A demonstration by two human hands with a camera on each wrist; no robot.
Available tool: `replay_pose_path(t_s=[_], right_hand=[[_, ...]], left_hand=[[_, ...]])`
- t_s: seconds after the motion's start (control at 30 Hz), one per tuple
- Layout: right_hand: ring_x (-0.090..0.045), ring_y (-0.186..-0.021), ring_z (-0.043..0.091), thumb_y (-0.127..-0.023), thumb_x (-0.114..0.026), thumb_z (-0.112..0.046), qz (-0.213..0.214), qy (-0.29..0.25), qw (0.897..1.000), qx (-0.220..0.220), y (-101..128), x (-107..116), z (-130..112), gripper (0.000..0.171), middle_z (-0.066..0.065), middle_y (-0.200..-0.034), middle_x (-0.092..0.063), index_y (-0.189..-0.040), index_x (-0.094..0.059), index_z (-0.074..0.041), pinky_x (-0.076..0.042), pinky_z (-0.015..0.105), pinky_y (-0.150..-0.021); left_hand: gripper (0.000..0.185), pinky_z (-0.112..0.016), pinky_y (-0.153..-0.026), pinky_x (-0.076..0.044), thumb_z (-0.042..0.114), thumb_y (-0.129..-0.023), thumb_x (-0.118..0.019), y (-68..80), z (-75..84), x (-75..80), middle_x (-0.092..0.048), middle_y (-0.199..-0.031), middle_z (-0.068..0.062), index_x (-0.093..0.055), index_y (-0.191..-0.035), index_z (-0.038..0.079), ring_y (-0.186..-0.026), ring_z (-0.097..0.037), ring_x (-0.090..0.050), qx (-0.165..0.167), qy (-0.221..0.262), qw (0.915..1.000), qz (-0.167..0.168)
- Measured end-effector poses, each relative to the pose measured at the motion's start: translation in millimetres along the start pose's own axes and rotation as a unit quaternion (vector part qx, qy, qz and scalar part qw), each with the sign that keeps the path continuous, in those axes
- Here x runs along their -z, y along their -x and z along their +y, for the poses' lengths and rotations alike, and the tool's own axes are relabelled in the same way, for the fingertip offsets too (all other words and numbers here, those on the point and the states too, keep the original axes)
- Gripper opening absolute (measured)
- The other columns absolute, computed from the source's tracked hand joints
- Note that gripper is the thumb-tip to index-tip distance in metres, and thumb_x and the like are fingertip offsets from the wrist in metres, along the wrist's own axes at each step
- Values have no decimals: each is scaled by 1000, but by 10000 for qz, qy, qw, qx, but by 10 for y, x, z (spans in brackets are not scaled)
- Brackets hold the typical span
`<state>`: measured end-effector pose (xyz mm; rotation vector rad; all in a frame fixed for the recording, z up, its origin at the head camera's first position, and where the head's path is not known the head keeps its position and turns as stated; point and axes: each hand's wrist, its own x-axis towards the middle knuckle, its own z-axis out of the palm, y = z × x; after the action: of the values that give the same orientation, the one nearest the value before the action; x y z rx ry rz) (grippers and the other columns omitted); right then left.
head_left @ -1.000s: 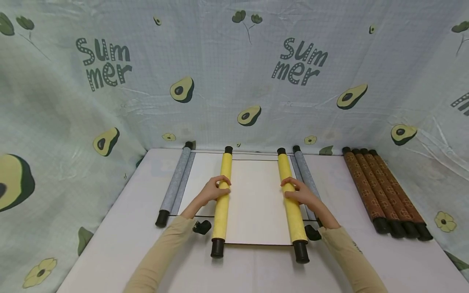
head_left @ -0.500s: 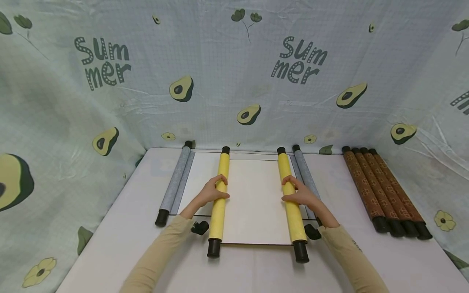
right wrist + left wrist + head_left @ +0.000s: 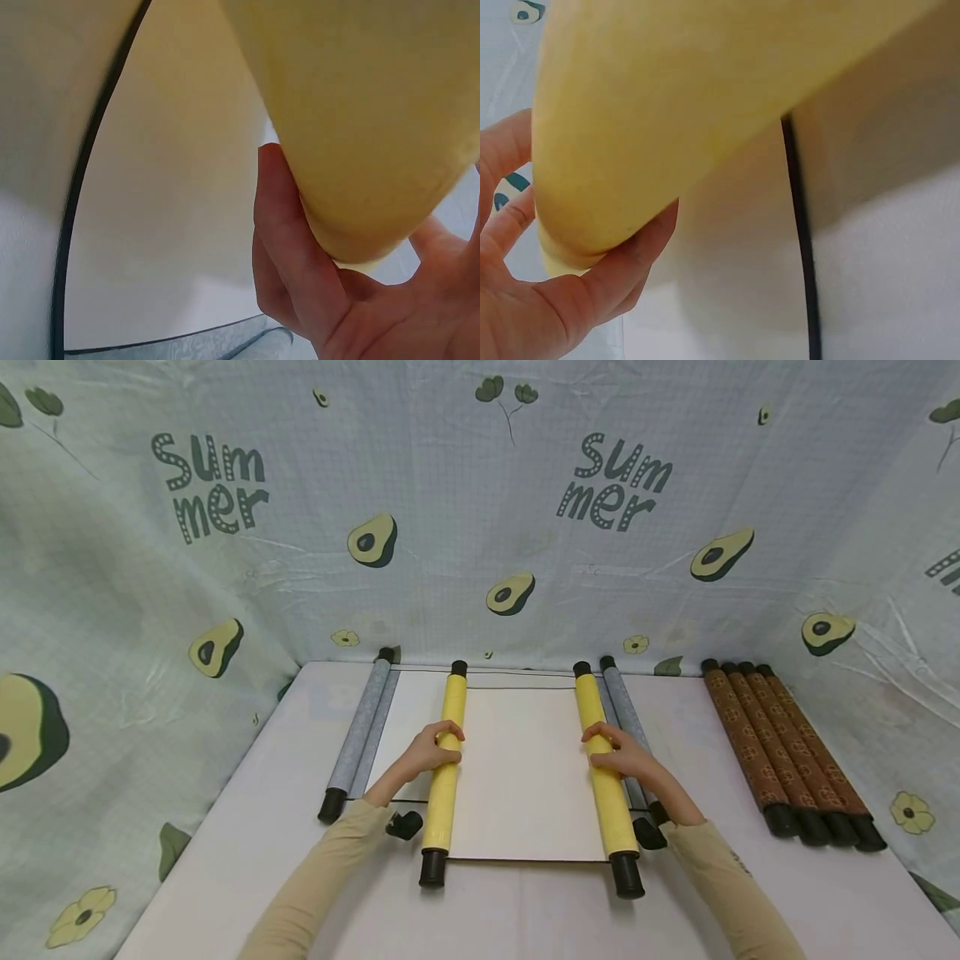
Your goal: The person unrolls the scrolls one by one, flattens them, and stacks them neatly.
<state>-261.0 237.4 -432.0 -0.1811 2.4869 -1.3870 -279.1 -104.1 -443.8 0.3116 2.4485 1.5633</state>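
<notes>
A yellow scroll lies partly unrolled on the table, its cream sheet (image 3: 521,768) stretched between two yellow rolls with black end caps. My left hand (image 3: 433,750) grips the left yellow roll (image 3: 442,768) around its middle. My right hand (image 3: 617,755) grips the right yellow roll (image 3: 604,777) the same way. In the left wrist view my fingers (image 3: 592,285) curl under the left roll (image 3: 675,112). In the right wrist view my fingers (image 3: 300,270) wrap under the right roll (image 3: 352,112).
An unrolled grey scroll lies beneath, its rolls at the left (image 3: 360,735) and right (image 3: 622,710). Several brown patterned scrolls (image 3: 780,752) lie side by side at the right. Avocado-print cloth (image 3: 480,510) walls the table on three sides.
Both yellow rolls have moved apart: the left one further left, the right one further right, widening the cream sheet between them.
</notes>
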Motion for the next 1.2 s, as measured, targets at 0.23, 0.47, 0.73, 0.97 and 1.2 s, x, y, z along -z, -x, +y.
replay_pose_path(t_s=[0.23,0.47,0.73,0.97,1.2], right_hand=[[-48,-67,21,-79,-56,-11,62,-62,9999,128,24,31,40,28,20,-104,-42,-104,-48,-3,-42,29,-51],[-47,-69,20,-75,-67,-16,248,163,9991,317,41,14,60,33,16,-96,-45,-100,-48,-3,-42,30,-56],[-47,-70,21,-74,-69,-14,193,133,9989,404,36,30,62,38,18,-99,-43,-102,-46,-3,-43,30,-57],[-47,-77,24,-75,-66,-10,152,117,9992,350,33,65,72,39,23,-110,-39,-107,-45,-4,-44,30,-59],[-47,-80,27,-75,-63,-9,177,132,9996,194,46,94,84,38,23,-115,-38,-108,-45,-5,-44,30,-60]], left_hand=[[21,-20,-43,-35,8,-73,-62,9,-7,22,-51,-76,-9,-57,-93,4,-55,-11,-45,-11,-302,9995,55],[30,-23,-53,-37,18,-70,-74,9,5,11,-52,-101,-14,-56,-89,4,-71,-18,-44,-196,-529,9983,130],[34,-24,-54,-38,10,-64,-77,16,45,8,-51,-100,-15,-54,-89,4,-75,-20,-44,-150,-560,9981,203],[33,-24,-55,-40,1,-64,-71,28,59,42,-50,-100,-17,-54,-92,4,-74,-20,-47,-48,-464,9987,213],[30,-24,-53,-42,1,-66,-66,29,12,83,-51,-100,-18,-56,-94,4,-69,-18,-49,12,-367,9992,128]])
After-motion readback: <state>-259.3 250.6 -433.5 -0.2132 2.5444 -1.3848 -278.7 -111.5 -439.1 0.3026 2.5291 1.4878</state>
